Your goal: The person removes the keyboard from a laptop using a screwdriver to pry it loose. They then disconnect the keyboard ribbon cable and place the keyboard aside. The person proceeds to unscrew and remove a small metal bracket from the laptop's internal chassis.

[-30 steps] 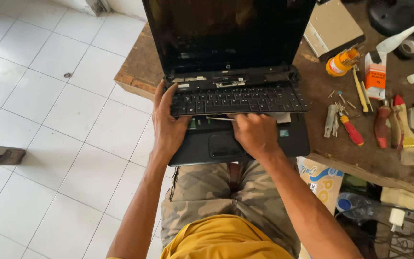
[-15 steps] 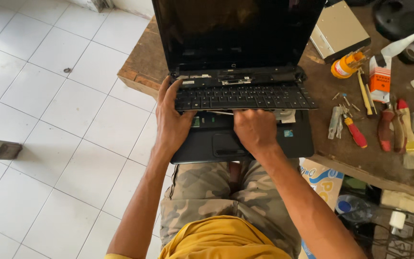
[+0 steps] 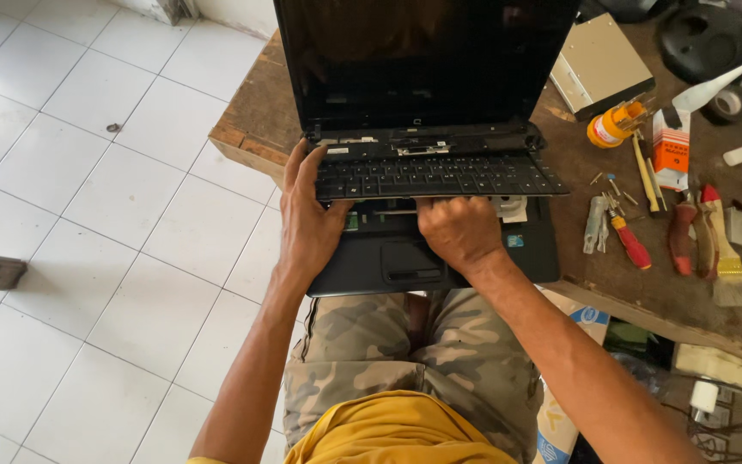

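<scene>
laptop keyboard held at both edges

the black laptop (image 3: 427,163) sits open on a worn wooden workbench (image 3: 259,120), screen dark, base overhanging the near edge above the person's lap. the keyboard panel (image 3: 435,174) lies loose on the base, its front edge raised off the palm rest so that the area beneath shows.

left hand (image 3: 309,219): placed on the left side of the base, fingers spread and extended up along the left end of the keyboard panel. the hand lies flat, not closed around anything.

right hand (image 3: 457,232): placed on the palm rest just beyond the touchpad (image 3: 412,262), fingers curled at the front edge of the keyboard panel. the fingertips are hidden, so whether they grip the panel cannot be determined.

the two hands are apart, one at each side of the touchpad.

to the right of the right hand, well apart: a red-handled screwdriver (image 3: 629,242), a paint brush (image 3: 721,249), an orange bottle (image 3: 611,127), an orange-and-white carton (image 3: 671,148) and a flat silver drive unit (image 3: 599,64).
</scene>
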